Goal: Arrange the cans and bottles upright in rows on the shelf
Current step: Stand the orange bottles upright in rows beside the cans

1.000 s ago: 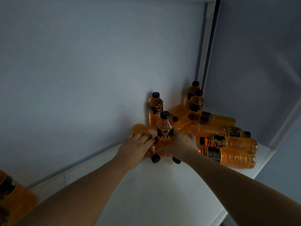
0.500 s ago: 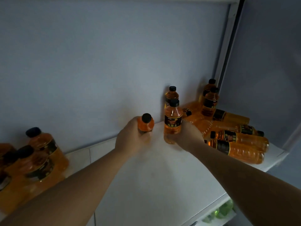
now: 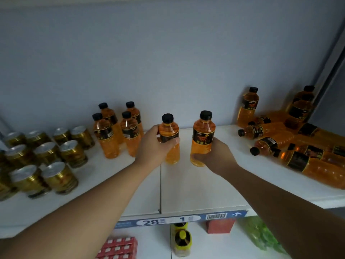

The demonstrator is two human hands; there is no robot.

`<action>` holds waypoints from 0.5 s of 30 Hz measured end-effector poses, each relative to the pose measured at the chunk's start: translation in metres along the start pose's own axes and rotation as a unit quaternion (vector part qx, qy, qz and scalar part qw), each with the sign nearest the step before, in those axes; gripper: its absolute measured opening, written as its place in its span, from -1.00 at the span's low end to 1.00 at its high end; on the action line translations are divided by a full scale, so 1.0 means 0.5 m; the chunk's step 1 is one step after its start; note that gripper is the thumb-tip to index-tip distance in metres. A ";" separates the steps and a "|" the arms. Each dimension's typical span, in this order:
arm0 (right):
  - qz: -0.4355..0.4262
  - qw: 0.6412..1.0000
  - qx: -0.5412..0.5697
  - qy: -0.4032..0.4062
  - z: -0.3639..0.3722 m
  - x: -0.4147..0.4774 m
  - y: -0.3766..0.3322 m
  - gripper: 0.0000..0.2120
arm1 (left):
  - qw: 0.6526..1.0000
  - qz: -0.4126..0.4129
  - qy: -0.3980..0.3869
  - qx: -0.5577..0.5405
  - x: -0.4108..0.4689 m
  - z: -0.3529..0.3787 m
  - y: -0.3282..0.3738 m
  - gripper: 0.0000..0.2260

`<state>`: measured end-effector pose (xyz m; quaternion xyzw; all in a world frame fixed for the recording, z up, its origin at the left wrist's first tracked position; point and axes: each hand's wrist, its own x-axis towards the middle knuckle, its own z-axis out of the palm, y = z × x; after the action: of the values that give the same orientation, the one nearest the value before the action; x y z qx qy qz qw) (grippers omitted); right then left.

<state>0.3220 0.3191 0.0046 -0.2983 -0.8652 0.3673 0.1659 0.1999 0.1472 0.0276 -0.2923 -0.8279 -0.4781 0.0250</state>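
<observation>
Left hand [image 3: 152, 147] wraps one upright orange bottle [image 3: 168, 128]; my right hand [image 3: 217, 155] wraps another bottle [image 3: 203, 136] just beside it, mid-shelf [image 3: 186, 186]. Standing bottles [image 3: 115, 133] and cans [image 3: 46, 156] sit left, toppled bottles [image 3: 298, 154] right.

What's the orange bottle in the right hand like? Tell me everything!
The clear plastic bottle of orange drink has a black cap and a black label with gold print. It is upright over the middle of the white shelf. The right hand grips its lower half, fingers curled round it. Whether its base rests on the shelf is unclear.
</observation>
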 end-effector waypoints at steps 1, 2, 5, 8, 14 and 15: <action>-0.003 1.000 0.003 -0.011 0.019 -0.009 -0.015 -0.57 | 1.000 -0.003 0.005 0.003 -0.011 -0.023 -0.011 -0.61; -0.008 1.000 0.006 -0.023 0.039 -0.016 -0.028 -0.58 | 1.000 -0.005 0.009 0.006 -0.020 -0.045 -0.024 -0.61; -0.023 0.999 0.012 -0.043 0.095 -0.029 -0.073 -0.58 | 1.000 -0.007 0.022 0.007 -0.035 -0.109 -0.065 -0.66; -0.028 0.998 0.018 -0.054 0.156 -0.034 -0.127 -0.54 | 0.999 -0.015 0.035 0.022 -0.041 -0.174 -0.114 -0.68; -0.023 0.998 0.017 -0.062 0.277 -0.046 -0.222 -0.51 | 0.998 -0.025 0.046 0.041 -0.051 -0.285 -0.215 -0.61; -0.020 0.998 0.018 -0.061 0.293 -0.048 -0.232 -0.51 | 0.998 -0.026 0.045 0.037 -0.052 -0.297 -0.226 -0.62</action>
<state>0.2205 0.1609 -0.0107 -0.2547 -0.8729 0.3968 0.1253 0.1284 -0.0264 0.0117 -0.2476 -0.8504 -0.4601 0.0611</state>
